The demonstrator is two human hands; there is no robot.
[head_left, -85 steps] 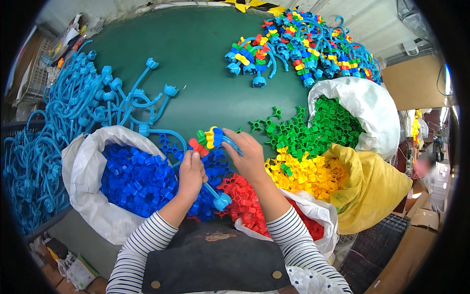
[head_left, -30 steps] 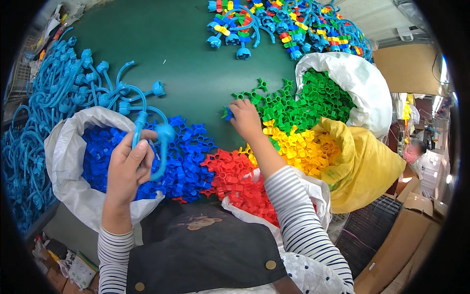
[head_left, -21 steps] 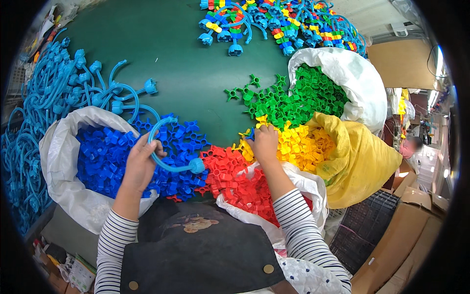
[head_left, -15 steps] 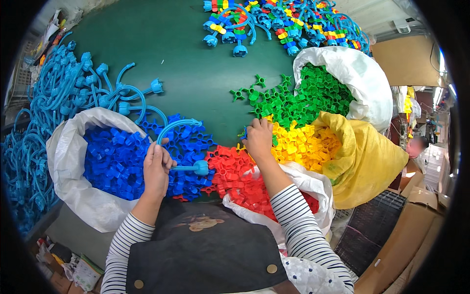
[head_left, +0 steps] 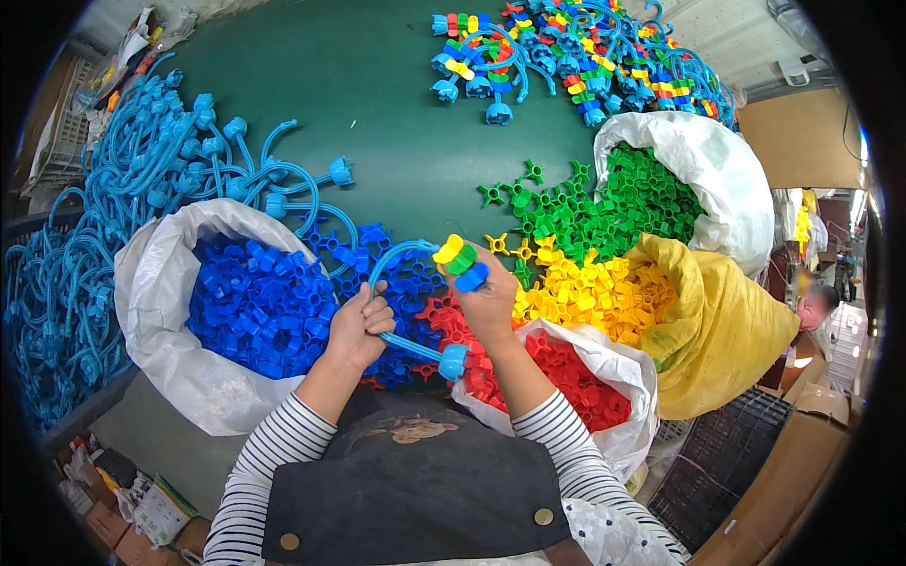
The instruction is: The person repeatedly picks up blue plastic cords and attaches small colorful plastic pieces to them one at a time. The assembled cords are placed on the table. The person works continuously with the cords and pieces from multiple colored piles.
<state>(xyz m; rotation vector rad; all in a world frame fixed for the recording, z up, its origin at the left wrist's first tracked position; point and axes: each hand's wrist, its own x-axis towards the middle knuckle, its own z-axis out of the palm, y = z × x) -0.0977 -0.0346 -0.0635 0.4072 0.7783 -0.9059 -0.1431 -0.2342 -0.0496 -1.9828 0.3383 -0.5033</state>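
Blue tube (head_left: pixel 411 346) held; white sack (head_left: pixel 151 302) contains blue pieces (head_left: pixel 260 309).

Left hand (head_left: pixel 361 325) curled, right hand (head_left: pixel 489 298) pinched, forearms (head_left: pixel 326 389) angled inward

Bent light-blue tube (head_left: pixel 398 253) with a row of three coloured pieces at its upper tip
The glossy tube curves like an open hook, its bend to the left, gripped partway along in the left hand (head_left: pixel 360 328); its lower end carries a cup-shaped cap (head_left: pixel 454 362) with a scalloped rim, pointing right above the red pieces. At the other end, a yellow piece (head_left: pixel 447 249), a green piece (head_left: pixel 461 260) and a blue piece (head_left: pixel 471 277), all rounded-lobed plastic, sit pressed together, slanting down to the right, in the right hand (head_left: pixel 489 300). Whether the tip has entered the yellow one is unclear.
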